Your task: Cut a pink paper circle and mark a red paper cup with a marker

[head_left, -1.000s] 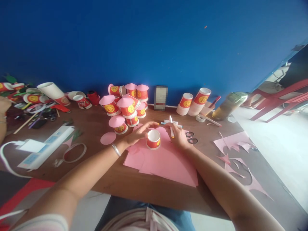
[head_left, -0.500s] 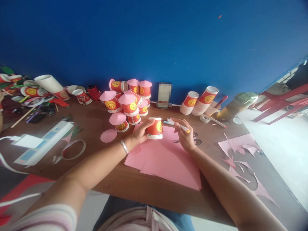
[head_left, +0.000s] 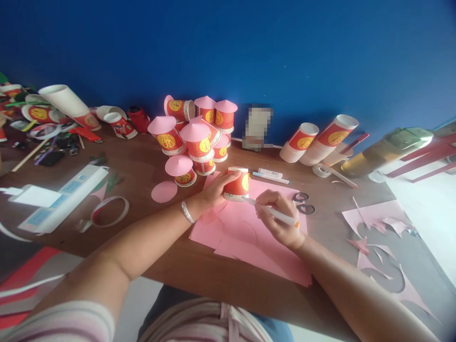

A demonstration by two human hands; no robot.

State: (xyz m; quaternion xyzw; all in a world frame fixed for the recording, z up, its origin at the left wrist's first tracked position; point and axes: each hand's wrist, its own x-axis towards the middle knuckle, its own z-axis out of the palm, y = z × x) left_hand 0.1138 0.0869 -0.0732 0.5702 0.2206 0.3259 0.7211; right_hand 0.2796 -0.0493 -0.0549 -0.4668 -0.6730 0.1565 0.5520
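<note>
My left hand (head_left: pixel 215 188) is closed around the side of a red paper cup (head_left: pixel 235 183) with a yellow emblem, turned upside down above the pink paper sheets (head_left: pixel 249 237). A white pen (head_left: pixel 278 214) with an orange end is gripped in my right hand (head_left: pixel 280 216), its tip close to the cup's white rim; whether it touches I cannot tell. Behind the hands lie a white pen (head_left: pixel 272 177) and a small white item (head_left: pixel 270 173). Black-handled scissors (head_left: pixel 305 209) rest right of my right hand, partly hidden.
Several cups with pink cone tops (head_left: pixel 197 142) stand behind on the left, near a pink disc (head_left: pixel 164 191). Stacked cups (head_left: pixel 329 140), a tape roll (head_left: pixel 322 171) and a bottle (head_left: pixel 384 152) are at the right. Paper scraps (head_left: pixel 377 213) lie right; a power strip (head_left: pixel 66 199) lies left.
My right hand has lowered and turned, bringing the pen tip to the cup's lower rim. The white pen behind the hands now shows fully. The view has shifted slightly.
</note>
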